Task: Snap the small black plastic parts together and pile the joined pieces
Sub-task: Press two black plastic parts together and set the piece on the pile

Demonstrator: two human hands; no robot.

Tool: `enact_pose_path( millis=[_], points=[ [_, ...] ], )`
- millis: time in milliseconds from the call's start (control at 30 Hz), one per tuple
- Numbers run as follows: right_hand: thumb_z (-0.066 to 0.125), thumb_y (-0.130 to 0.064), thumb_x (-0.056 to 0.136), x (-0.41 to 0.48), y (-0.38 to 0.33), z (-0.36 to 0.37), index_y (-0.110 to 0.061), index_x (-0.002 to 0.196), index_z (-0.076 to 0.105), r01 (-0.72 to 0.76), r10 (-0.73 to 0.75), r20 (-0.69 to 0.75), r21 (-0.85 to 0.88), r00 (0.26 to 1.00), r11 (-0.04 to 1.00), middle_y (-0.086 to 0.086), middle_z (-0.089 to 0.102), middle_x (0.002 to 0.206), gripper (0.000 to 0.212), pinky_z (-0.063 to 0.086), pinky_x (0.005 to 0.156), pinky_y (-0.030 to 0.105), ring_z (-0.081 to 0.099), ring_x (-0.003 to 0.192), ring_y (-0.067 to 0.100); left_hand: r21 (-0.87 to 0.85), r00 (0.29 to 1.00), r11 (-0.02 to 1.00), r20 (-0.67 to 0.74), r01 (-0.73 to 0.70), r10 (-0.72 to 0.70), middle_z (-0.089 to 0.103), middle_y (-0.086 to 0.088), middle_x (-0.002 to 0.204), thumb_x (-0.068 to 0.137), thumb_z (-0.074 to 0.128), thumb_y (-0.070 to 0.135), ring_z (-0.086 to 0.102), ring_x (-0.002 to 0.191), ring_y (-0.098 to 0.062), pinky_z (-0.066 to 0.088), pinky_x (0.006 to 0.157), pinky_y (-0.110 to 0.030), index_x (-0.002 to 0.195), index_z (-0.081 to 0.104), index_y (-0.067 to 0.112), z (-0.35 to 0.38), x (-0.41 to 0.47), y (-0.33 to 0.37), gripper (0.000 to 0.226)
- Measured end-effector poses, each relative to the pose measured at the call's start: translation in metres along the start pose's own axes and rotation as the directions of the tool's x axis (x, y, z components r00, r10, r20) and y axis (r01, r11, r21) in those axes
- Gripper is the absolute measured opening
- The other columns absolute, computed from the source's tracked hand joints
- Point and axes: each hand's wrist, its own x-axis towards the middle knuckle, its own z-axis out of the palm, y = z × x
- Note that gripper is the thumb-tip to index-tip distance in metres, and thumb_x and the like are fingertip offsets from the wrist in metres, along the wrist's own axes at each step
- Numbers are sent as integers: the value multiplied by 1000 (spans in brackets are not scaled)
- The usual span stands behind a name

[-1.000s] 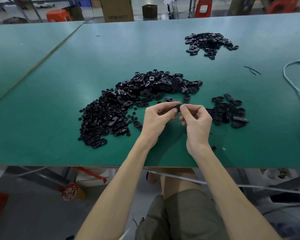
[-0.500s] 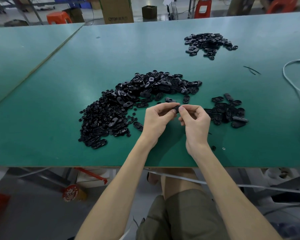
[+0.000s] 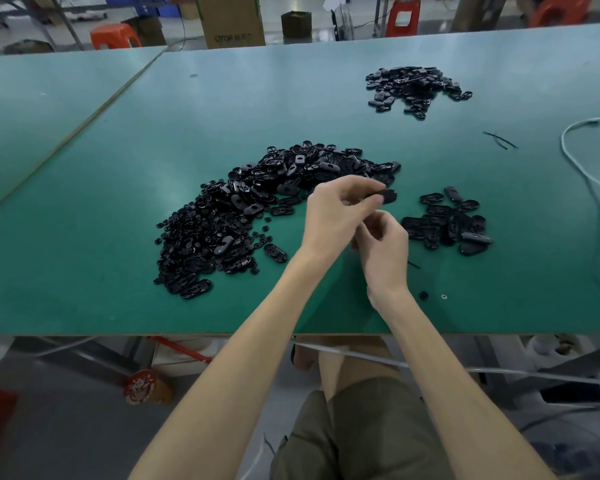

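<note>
Small black oval plastic part [image 3: 388, 196], centre frame, looks light, stiff and slick, best held by its edges. The left hand [image 3: 336, 216] pinches one end. The right hand [image 3: 383, 247] curls just below; I cannot tell what it holds.

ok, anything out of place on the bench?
Minor only: one small black part and a pale ring lie alone near the front edge of the table, apart from every pile. Nothing looks broken.
</note>
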Motion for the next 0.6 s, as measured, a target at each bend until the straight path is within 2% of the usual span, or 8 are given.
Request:
enact_pose_path(
  millis=[67,167,233,300,367,467,533,600],
  points=[
    [57,3,97,0,0,-1,2,90,62,25,-24,10,-93,1000,995,1,57,73,9,42,63,33,49,69,14,98,997,994,75,-41,33,77,15,85,85,79,6,67,80,9,46,78,-5,98,82,18,14,7,13,18],
    [46,-2,104,-2,-1,-6,-17,91,58,128,-140,-2,-392,990,911,0,56,83,23,47,78,37,54,85,18,145,976,986,211,-86,54,79,5,97,88,76,1,69,85,8,48,84,-5,107,81,12,36,12,25,23],
    [31,-12,110,-3,-6,-10,-14,106,54,67,-89,-119,-178,989,982,3,52,87,24,40,77,29,50,85,15,180,955,980,296,-87,30,79,2,108,91,74,3,72,94,-3,52,92,-14,116,78,12,45,14,27,28],
    [26,-17,111,-4,-3,-11,-15,108,56,17,-16,-87,17,996,1000,4,53,88,30,38,76,28,51,84,14,222,943,971,332,-85,6,76,6,118,94,72,6,72,94,-4,53,94,-19,119,77,17,48,14,23,29],
    [29,-10,110,-4,-2,-5,-16,101,58,20,-19,-33,31,999,999,3,55,86,32,40,75,29,52,81,14,206,958,975,286,-84,22,76,9,118,95,69,6,72,92,-3,53,91,-18,114,79,20,45,13,18,26],
    [50,5,98,-6,-4,0,-10,93,65,9,-8,61,-19,998,1000,6,66,81,22,46,68,37,57,76,17,135,992,991,128,-16,-1,77,10,107,96,62,1,72,93,-8,54,87,-19,108,79,19,29,13,9,28],
    [62,2,93,-3,-1,-1,-9,91,68,34,-28,66,-82,997,996,4,71,81,12,48,65,37,59,72,16,162,999,986,21,29,-33,77,11,105,95,57,-3,70,91,-6,53,83,-18,105,79,19,15,15,2,33],
    [67,-6,96,-2,0,-1,-17,91,70,23,-20,38,-66,999,998,-3,73,80,12,51,64,30,63,69,9,240,998,969,-45,55,-45,76,6,109,95,53,-7,69,94,-9,53,87,-23,107,78,17,-1,15,-7,36]
  ],
)
